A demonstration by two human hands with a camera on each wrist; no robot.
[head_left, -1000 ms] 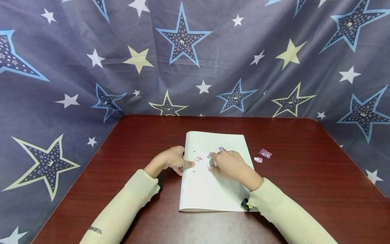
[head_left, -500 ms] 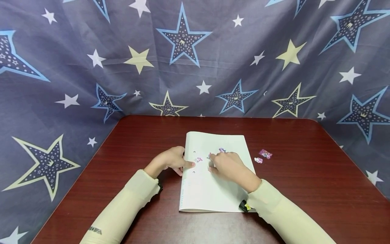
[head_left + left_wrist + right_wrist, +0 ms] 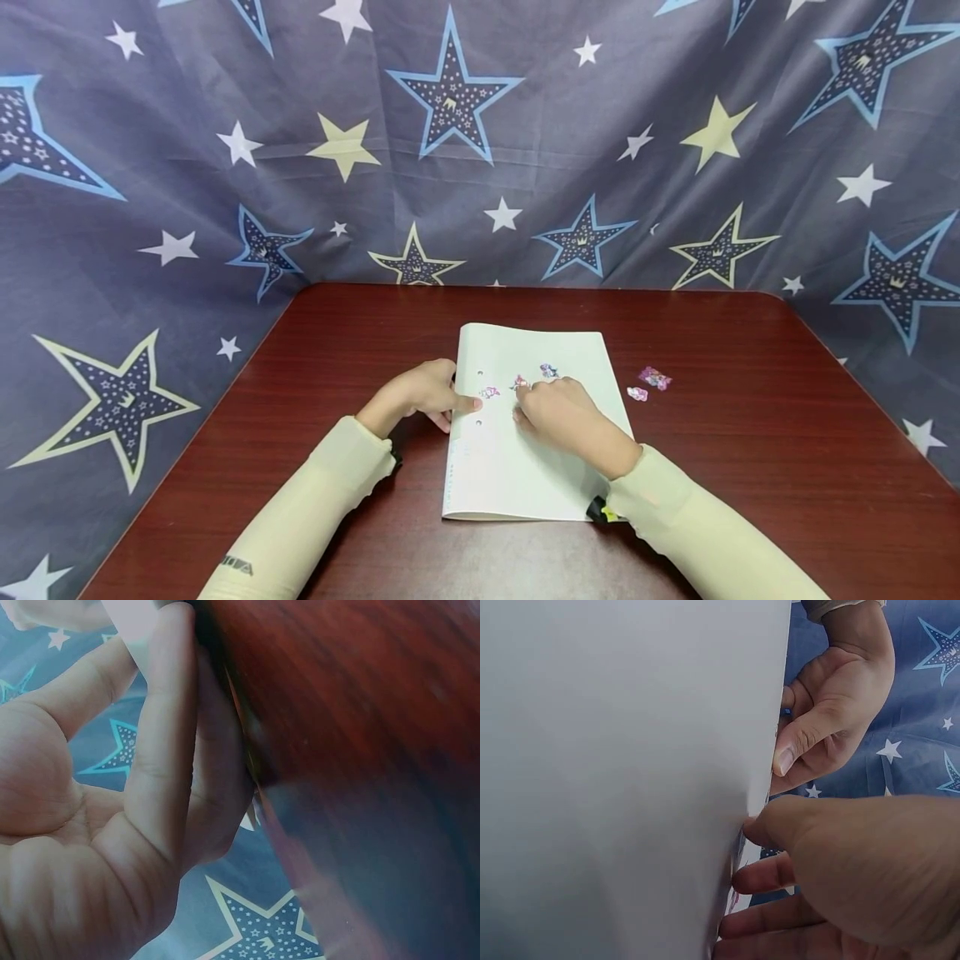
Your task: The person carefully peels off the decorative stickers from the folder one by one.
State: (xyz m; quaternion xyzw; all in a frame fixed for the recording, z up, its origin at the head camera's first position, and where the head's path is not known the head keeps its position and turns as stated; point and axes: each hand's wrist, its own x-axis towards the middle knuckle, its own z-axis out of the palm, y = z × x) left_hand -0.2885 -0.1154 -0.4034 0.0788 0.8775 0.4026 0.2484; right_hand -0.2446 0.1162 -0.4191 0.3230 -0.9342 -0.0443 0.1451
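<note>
A white paper booklet [image 3: 517, 479] lies on the table with its rounded, folded edge to the left. Three small colourful cartoon stickers are on its page: a pink one [image 3: 489, 392] near my left thumb, a red and purple one [image 3: 519, 382] in the middle, and a blue and purple one [image 3: 549, 370] farther up. My left hand [image 3: 431, 392] holds the left edge, thumb on top and fingers at the side. With fingertips at the middle sticker, my right hand [image 3: 558, 408] rests on the page. In the right wrist view, its fingers [image 3: 765, 919] lie fairly straight against the paper.
Two loose cut-outs, a small pink and white one [image 3: 637, 393] and a larger purple-pink one [image 3: 656, 378], lie right of the booklet on the dark red wooden table [image 3: 360, 333]. A grey-blue star-patterned cloth [image 3: 525, 183] hangs behind and around it.
My right hand has shifted slightly down the page, and more of the middle and upper stickers shows. My left hand stays in place at the booklet's edge.
</note>
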